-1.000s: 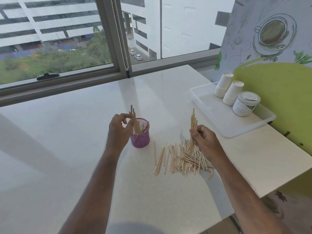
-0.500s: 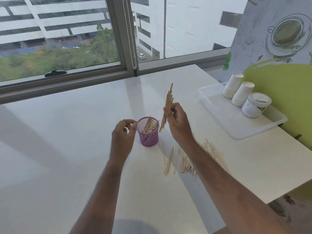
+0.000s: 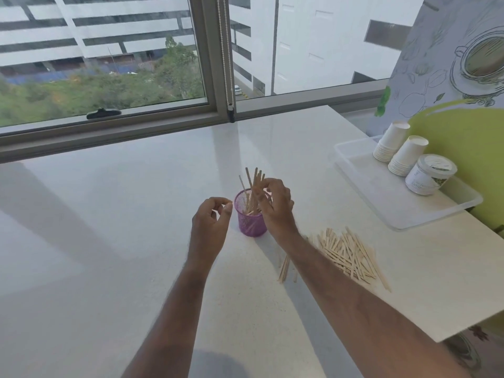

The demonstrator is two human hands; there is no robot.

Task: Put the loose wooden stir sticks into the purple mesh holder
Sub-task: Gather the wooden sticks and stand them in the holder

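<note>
The purple mesh holder (image 3: 249, 221) stands upright on the white table, with several wooden stir sticks (image 3: 254, 186) poking out of its top. My right hand (image 3: 274, 205) is right over the holder's right side, fingers still around the bundle of sticks that stands in the cup. My left hand (image 3: 211, 222) hovers just left of the holder, fingers loosely curled, holding nothing. A loose pile of stir sticks (image 3: 346, 253) lies on the table to the right, partly hidden by my right forearm.
A clear tray (image 3: 381, 197) at the right holds two stacks of paper cups (image 3: 390, 141) and a lidded white tub (image 3: 428, 178). The window frame (image 3: 136, 132) runs along the table's far edge. The table's right edge lies just below the pile.
My right hand carried a bundle of sticks from the pile up and leftward and lowered it into the holder. My left hand let go of its sticks and drew slightly back from the rim.
</note>
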